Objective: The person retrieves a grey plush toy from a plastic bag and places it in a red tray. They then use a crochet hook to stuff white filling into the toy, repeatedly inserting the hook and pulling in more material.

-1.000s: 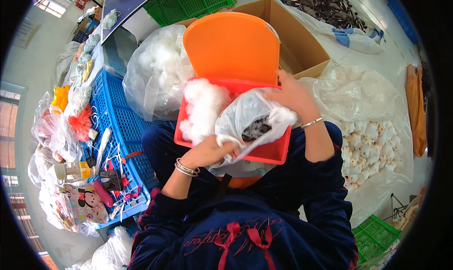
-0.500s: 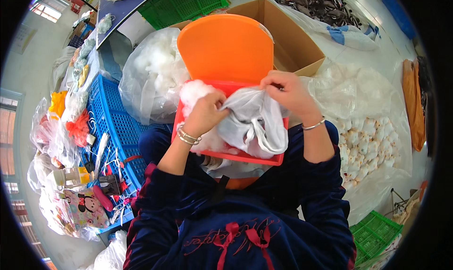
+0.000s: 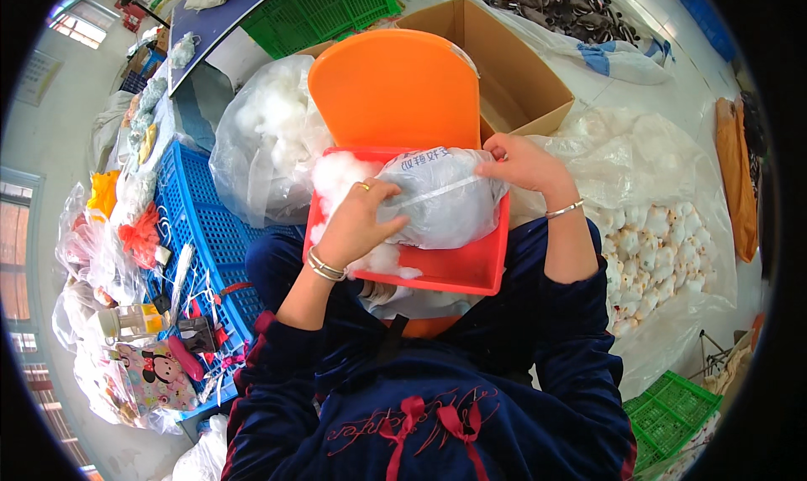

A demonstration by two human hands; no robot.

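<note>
A red tray [image 3: 454, 271] rests on my lap against an orange chair back [image 3: 395, 86]. On the tray lies a clear plastic bag [image 3: 445, 208] with some white stuffing [image 3: 336, 178] beside it. My left hand [image 3: 361, 220] presses on the bag's left side, a ring on one finger and bracelets at the wrist. My right hand [image 3: 521, 162] grips the bag's upper right edge and pulls it taut.
A big clear bag of white stuffing [image 3: 269, 136] stands to the left. A blue crate [image 3: 202, 229] with tools and small items is further left. An open cardboard box [image 3: 504, 69] sits behind. Right, a plastic sheet holds several small white plush toys [image 3: 647, 254]. Green crates [image 3: 672, 414] lie around.
The bag has been turned and flattened on the tray. My left hand moved from under the bag onto its left side; my right hand shifted to its upper right edge.
</note>
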